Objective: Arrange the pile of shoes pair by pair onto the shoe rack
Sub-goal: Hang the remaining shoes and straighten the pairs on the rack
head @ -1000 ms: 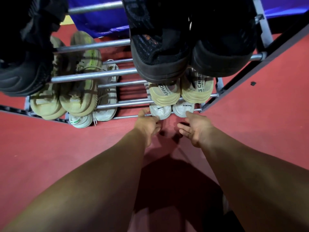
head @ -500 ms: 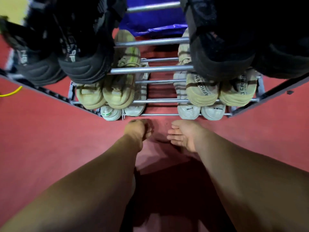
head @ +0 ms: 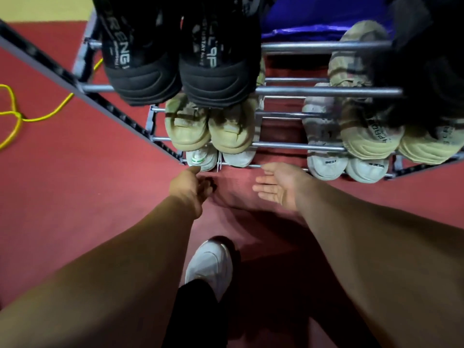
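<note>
Big shoe rack (head: 326, 91) fills the top of view w/ shoes heel-out in pairs, prob. so mates match at a glance: black pair (head: 180, 71) on top, tan pair (head: 211, 126) mid, white pair (head: 221, 159) at bottom left. No pile in view. R hand (head: 278, 187) hovers empty by the bottom rail, fingers straight & close together. L hand (head: 188, 189) is just beside the white pair, fingers curled under; can't tell if pinching anything.

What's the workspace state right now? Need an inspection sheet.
Surface: red floor.
Job's things: shoe rack holds black shoes on top, beige shoes below, white shoes lowest.
Clutter: nothing seen.
Grippers: left hand loosely curled, holding nothing; right hand open, palm up; both near the lowest rail.
Cables: yellow cable on the floor left of the rack.
Surroundings: blue sheet behind the rack; person's own white sneaker.
</note>
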Motion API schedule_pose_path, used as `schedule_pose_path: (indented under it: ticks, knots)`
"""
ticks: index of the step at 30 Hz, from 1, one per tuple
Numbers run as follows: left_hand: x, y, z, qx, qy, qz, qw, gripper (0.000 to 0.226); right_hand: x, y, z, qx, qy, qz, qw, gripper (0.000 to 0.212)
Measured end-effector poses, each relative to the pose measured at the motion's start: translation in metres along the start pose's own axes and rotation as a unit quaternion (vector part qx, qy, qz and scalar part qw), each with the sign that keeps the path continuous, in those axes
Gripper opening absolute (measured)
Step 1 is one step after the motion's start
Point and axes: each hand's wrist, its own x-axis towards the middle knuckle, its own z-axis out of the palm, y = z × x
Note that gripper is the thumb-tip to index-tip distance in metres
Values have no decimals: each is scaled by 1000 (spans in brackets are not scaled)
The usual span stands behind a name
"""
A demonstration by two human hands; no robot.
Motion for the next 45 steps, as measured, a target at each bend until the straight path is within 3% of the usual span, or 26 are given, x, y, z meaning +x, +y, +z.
schedule_pose_path:
  ticks: [6,10,17,22,27,34,37,40,43,45]
  knots:
    - [14,-7,-20,54,-14,-10,998,14,14,-1,49,103,-3,-18,995,46]
    - [20,-16,-28,106,-49,-37,992,16,21,-1,74,144,37,-42,988,9]
    - [13,-16,-18,143,-121,-44,981,16,7,-1,43,125,73,-14,989,25]
    - [-1,-27,-9,193,-138,-14,971,18,-28,21,0,124,61,14,990,55]
    - [-48,-41,-6,242,-192,-17,951,27,-80,32,-27,56,76,6,996,53]
    - [-148,-10,-32,360,-260,5,896,23,-183,16,-46,-106,108,22,988,33]
    - [-196,15,-47,383,-233,67,891,8,-235,1,-40,-225,143,6,964,25]
    - [-236,35,-64,403,-200,126,884,13,-301,-14,-36,-351,123,-46,927,31]
    - [-284,51,-79,411,-204,188,868,6,-357,-24,-48,-323,128,-80,934,23]
    - [-313,56,-85,396,-204,233,865,9,-389,-25,-58,-320,137,-84,934,34]
